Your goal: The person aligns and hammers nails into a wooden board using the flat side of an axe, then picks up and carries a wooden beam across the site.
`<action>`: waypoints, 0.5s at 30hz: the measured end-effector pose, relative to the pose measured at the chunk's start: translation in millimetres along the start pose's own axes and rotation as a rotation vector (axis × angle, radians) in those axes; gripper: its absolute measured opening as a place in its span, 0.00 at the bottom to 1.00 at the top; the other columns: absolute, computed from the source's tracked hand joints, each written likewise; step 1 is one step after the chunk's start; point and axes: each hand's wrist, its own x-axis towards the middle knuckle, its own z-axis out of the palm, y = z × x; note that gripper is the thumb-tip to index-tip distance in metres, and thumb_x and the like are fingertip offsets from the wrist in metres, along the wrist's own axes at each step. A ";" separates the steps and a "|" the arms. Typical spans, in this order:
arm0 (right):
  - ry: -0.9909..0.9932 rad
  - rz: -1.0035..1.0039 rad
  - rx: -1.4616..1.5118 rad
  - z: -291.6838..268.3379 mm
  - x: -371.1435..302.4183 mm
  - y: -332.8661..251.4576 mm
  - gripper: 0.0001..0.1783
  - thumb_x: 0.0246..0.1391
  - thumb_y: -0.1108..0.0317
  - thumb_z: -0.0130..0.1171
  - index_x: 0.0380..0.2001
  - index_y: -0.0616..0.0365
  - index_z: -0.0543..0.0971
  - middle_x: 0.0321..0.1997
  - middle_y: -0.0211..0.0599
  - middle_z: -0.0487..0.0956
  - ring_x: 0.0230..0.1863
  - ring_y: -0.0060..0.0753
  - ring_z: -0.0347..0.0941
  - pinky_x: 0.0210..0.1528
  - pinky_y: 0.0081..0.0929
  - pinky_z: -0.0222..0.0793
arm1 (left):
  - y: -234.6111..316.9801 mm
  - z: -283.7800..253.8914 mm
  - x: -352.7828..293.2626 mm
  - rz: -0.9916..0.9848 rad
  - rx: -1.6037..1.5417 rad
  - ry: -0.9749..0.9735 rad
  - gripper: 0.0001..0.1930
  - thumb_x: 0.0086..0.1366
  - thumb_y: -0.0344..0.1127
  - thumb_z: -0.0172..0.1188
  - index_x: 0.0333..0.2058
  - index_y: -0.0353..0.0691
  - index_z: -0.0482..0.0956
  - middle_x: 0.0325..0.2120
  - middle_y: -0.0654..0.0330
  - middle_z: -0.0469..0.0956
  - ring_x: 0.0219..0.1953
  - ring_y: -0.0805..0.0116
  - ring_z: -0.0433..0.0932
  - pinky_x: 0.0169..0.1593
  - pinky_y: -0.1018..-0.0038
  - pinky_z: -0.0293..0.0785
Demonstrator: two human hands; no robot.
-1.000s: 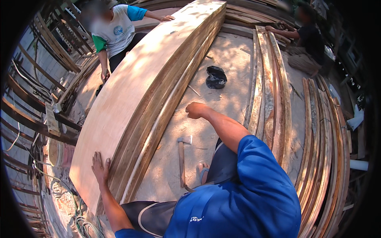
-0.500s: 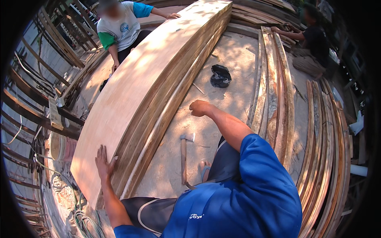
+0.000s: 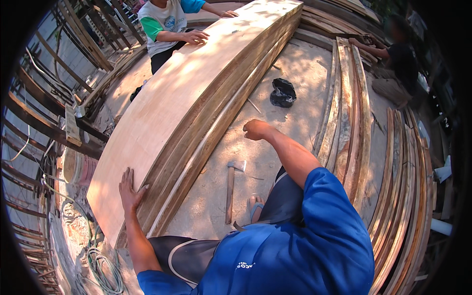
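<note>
My left hand (image 3: 130,191) lies with fingers spread on the near end of a long, pale wooden board (image 3: 142,132), its thumb at the edge. Under this board are several thick, rough-edged planks (image 3: 196,132) in a stack. Stretched out over the ground to the right of the stack, my right hand (image 3: 256,130) hangs with its fingers curled down, and nothing shows in it. Below it on the ground lies a hatchet (image 3: 230,194) with a wooden handle, close to my sandalled foot (image 3: 255,206).
Across the board stands a person (image 3: 167,29) with both hands on it. Another person (image 3: 398,64) sits at far right by long timber strips (image 3: 344,123). A black plastic bag (image 3: 283,93) lies on the ground; coiled hose (image 3: 105,270) sits lower left, near leaning timbers (image 3: 54,123).
The other person's lower hand has come up onto the board. The whole view has shifted slightly. My hands keep nearly the same poses.
</note>
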 end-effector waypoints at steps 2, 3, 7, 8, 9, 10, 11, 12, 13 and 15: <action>0.002 -0.007 -0.003 -1.7 -1.9 -2.3 0.20 0.57 0.60 0.59 0.48 0.58 0.85 0.51 0.51 0.84 0.56 0.57 0.79 0.59 0.47 0.76 | -1.7 -0.1 0.1 0.008 -0.006 0.009 0.50 0.54 0.56 0.74 0.72 0.44 0.63 0.74 0.54 0.60 0.76 0.49 0.56 0.74 0.50 0.52; 0.006 -0.010 -0.005 -3.6 -2.0 -3.9 0.20 0.57 0.60 0.59 0.48 0.58 0.85 0.51 0.51 0.84 0.56 0.57 0.79 0.59 0.48 0.76 | -3.0 -0.2 0.1 0.022 -0.011 0.018 0.51 0.53 0.56 0.74 0.72 0.44 0.63 0.74 0.54 0.60 0.76 0.49 0.56 0.74 0.50 0.52; -0.063 0.016 -0.011 -10.5 -2.7 -7.4 0.26 0.57 0.56 0.62 0.55 0.59 0.82 0.55 0.53 0.82 0.59 0.56 0.77 0.62 0.44 0.73 | -3.6 2.5 1.3 -0.012 -0.017 0.001 0.51 0.54 0.56 0.73 0.73 0.49 0.61 0.75 0.58 0.57 0.77 0.53 0.53 0.75 0.45 0.48; -0.063 0.013 -0.018 -11.0 -3.3 -6.8 0.26 0.57 0.56 0.62 0.55 0.59 0.82 0.55 0.53 0.82 0.59 0.56 0.77 0.62 0.44 0.73 | -2.9 3.3 1.8 -0.023 -0.009 -0.005 0.51 0.54 0.57 0.73 0.73 0.49 0.61 0.76 0.58 0.57 0.77 0.53 0.53 0.75 0.45 0.47; -0.064 0.010 -0.025 -11.4 -3.9 -6.3 0.26 0.57 0.56 0.62 0.55 0.59 0.82 0.55 0.53 0.82 0.59 0.56 0.77 0.62 0.44 0.73 | -2.3 3.9 1.9 -0.035 0.000 -0.011 0.50 0.55 0.59 0.72 0.73 0.49 0.61 0.76 0.58 0.56 0.77 0.53 0.52 0.75 0.45 0.47; -0.065 0.011 -0.026 -11.4 -4.9 -5.8 0.26 0.57 0.56 0.62 0.55 0.59 0.82 0.55 0.53 0.82 0.59 0.56 0.77 0.62 0.44 0.73 | -1.9 4.4 1.7 -0.035 -0.002 -0.011 0.50 0.55 0.59 0.72 0.73 0.49 0.61 0.76 0.58 0.56 0.77 0.53 0.52 0.75 0.45 0.47; -0.057 0.011 -0.023 -11.9 -5.6 -6.9 0.25 0.57 0.57 0.62 0.55 0.60 0.82 0.55 0.53 0.82 0.58 0.56 0.78 0.62 0.44 0.73 | -3.5 4.1 1.4 -0.032 -0.004 -0.012 0.50 0.55 0.59 0.71 0.73 0.49 0.61 0.76 0.57 0.56 0.77 0.53 0.52 0.75 0.45 0.47; -0.050 0.011 -0.020 -12.6 -5.9 -8.2 0.25 0.57 0.57 0.62 0.55 0.60 0.82 0.54 0.53 0.83 0.58 0.56 0.78 0.61 0.44 0.73 | -5.2 3.8 1.0 -0.028 -0.006 -0.012 0.50 0.56 0.60 0.70 0.73 0.49 0.61 0.76 0.57 0.56 0.77 0.53 0.52 0.76 0.45 0.46; -0.050 0.008 -0.020 -13.4 -5.6 -9.7 0.25 0.57 0.57 0.62 0.55 0.60 0.82 0.54 0.53 0.83 0.58 0.56 0.78 0.61 0.44 0.73 | -6.8 3.7 0.4 -0.031 -0.005 -0.011 0.50 0.56 0.60 0.70 0.73 0.49 0.61 0.76 0.57 0.56 0.77 0.53 0.52 0.76 0.45 0.46; -0.047 -0.002 -0.038 -12.3 -5.9 -7.0 0.25 0.57 0.56 0.62 0.54 0.60 0.83 0.54 0.53 0.83 0.58 0.56 0.78 0.61 0.44 0.74 | -7.3 4.9 1.5 -0.013 -0.019 -0.006 0.50 0.56 0.61 0.70 0.73 0.48 0.61 0.76 0.57 0.56 0.77 0.53 0.52 0.76 0.45 0.46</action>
